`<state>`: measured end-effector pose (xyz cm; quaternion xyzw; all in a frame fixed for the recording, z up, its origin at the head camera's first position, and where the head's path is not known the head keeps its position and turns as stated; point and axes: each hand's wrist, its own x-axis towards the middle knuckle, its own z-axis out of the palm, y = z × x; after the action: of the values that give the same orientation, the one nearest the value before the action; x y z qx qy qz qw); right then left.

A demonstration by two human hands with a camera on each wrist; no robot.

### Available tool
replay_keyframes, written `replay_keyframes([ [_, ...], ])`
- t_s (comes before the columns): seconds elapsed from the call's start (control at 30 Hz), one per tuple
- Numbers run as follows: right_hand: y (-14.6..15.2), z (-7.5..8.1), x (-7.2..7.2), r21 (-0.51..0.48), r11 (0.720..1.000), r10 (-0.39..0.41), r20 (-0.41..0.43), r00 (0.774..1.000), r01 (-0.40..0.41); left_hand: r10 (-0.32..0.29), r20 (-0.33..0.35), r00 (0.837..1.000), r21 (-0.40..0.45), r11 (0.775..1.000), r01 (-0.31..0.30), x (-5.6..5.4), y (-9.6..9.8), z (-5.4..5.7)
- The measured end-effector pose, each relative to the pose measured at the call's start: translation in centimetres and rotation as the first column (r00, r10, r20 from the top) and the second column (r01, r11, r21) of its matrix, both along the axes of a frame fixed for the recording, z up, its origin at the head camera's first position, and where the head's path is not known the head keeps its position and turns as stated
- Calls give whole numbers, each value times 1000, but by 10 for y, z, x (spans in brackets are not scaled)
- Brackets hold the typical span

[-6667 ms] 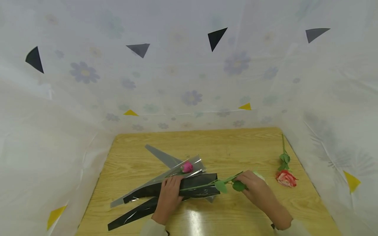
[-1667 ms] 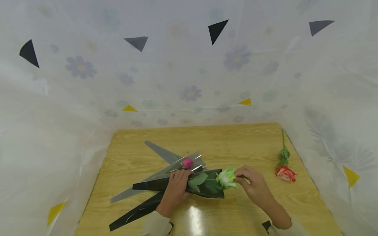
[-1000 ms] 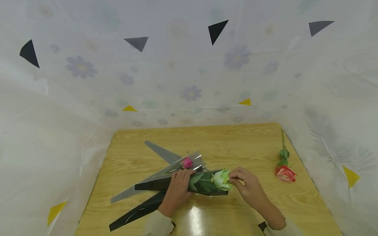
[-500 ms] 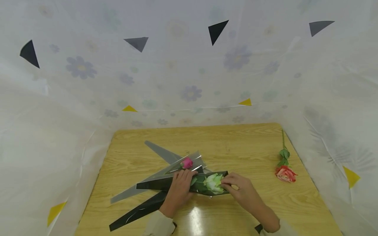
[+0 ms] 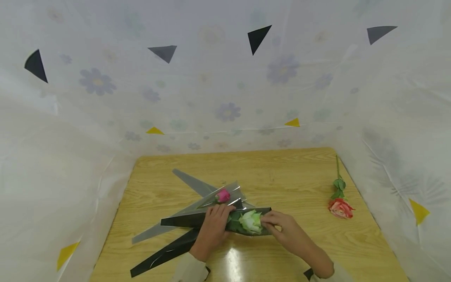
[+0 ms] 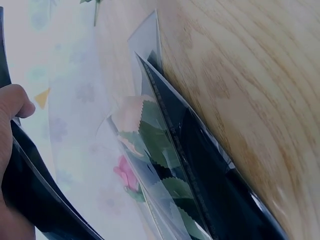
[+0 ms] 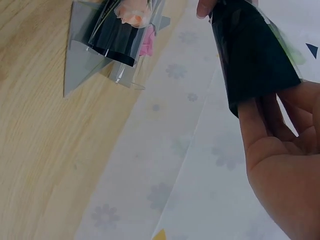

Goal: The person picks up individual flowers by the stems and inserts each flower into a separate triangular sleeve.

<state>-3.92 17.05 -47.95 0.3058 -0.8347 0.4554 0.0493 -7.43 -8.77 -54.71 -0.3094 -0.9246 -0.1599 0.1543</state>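
Observation:
My left hand (image 5: 212, 229) grips a narrow black flower sleeve (image 5: 181, 221) with a clear front around its middle. Inside its wide right end lies a white-green rose (image 5: 250, 221) with green leaves. The thumb and fingers of my right hand (image 5: 292, 237) pinch the rose's head at the sleeve's mouth. From the right wrist view, the fingers reach in under the sleeve's dark edge (image 7: 260, 75), which hides their tips. Through the left wrist view, my left hand (image 6: 12, 130) wraps the sleeve, well above the table.
On the table (image 5: 275, 176) behind lie a wrapped pink rose (image 5: 223, 195), a grey sleeve end (image 5: 193, 184) and another black sleeve (image 5: 162, 252). That one holds a peach rose (image 7: 134, 12). A loose coral rose (image 5: 341, 208) lies far right. Pale curtains (image 5: 225, 90) enclose the table.
The white-green rose has gone from lying along the outside of the sleeve to inside it, head sliding left past the rim. My right hand followed it left; my left hand kept its grip.

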Motion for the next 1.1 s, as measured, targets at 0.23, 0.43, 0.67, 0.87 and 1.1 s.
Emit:
replay_keyframes([
  [0.23,1,-6,-1,-39,990,-130,64,989,133,62,38,997,-11,998,-62,-3,-7,-6],
  [0.43,4,-20,-6,-89,963,-252,58,966,256,140,39,989,-16,990,-140,-10,-21,-13],
  [0.67,5,-59,-8,13,960,-274,225,935,278,234,30,972,6,972,-235,-25,-46,-28],
  [0.87,3,-100,-8,78,982,-186,341,921,169,334,95,938,31,940,-339,-36,-71,-41],
  [1.1,-3,-120,-15,166,967,-233,270,934,194,419,162,894,23,904,-428,-43,-101,-57],
])
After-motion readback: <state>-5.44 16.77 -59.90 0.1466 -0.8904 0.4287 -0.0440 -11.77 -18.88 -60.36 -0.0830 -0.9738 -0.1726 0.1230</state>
